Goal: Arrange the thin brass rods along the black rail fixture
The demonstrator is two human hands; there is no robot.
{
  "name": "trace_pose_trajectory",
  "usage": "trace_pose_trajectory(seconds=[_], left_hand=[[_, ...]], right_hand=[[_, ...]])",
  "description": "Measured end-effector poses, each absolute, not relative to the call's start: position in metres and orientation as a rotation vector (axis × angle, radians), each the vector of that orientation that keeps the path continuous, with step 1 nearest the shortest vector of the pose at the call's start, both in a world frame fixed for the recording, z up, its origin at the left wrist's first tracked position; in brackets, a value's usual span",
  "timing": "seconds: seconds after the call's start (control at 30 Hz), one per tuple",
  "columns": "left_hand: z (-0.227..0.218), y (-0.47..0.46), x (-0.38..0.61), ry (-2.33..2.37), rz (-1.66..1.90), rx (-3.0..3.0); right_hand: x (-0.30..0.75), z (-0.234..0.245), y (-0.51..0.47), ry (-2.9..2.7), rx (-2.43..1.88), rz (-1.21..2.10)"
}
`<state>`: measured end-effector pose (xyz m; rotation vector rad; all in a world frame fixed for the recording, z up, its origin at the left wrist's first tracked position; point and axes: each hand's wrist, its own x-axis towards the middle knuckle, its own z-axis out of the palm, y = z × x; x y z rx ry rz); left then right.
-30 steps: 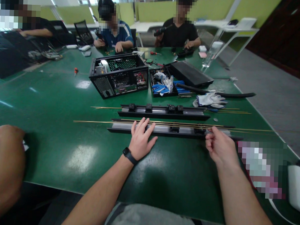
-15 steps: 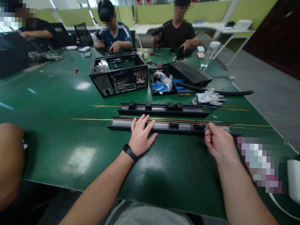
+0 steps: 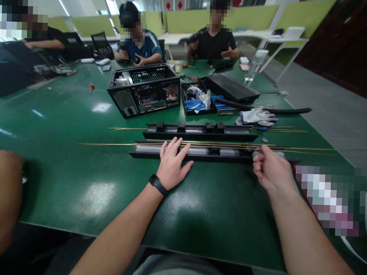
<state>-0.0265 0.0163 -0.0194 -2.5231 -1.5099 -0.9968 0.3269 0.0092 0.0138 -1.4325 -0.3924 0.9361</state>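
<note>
My left hand (image 3: 173, 163) lies with its fingers spread over the nearer black channel (image 3: 158, 156), its fingertips on the thin brass-coloured rods (image 3: 111, 144) that run along it. Farther right, my right hand (image 3: 271, 166) is closed in a pinch at the same rods, over the channel's right part. The exact grip is partly hidden behind the fingers. Dark blocks (image 3: 214, 150) sit in this channel's pale inner strip. Just beyond lies a second black channel (image 3: 198, 135) with several dark blocks and rods sticking out at both ends.
An opened computer case (image 3: 155, 97) stands behind the channels. Right of it are a black tray (image 3: 199, 112) holding gloves, a black cover (image 3: 230, 89), a bent black strip (image 3: 292, 111) and more gloves (image 3: 256, 117). Several people sit around the green table (image 3: 65, 157); one forearm (image 3: 3, 199) rests at left.
My right hand has shifted slightly right, still pinched. My left hand stays spread in place. Across the table, two people have moved their hands.
</note>
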Motion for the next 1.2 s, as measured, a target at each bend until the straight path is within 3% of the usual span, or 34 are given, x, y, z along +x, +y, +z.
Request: trace_pose_trajectory(seconds=[1.2], left_hand=[[-0.017, 0.015, -0.027, -1.534, -0.970, -2.542]], right_hand=[[0.320, 0.030, 0.005, -0.341, -1.467, 0.940]])
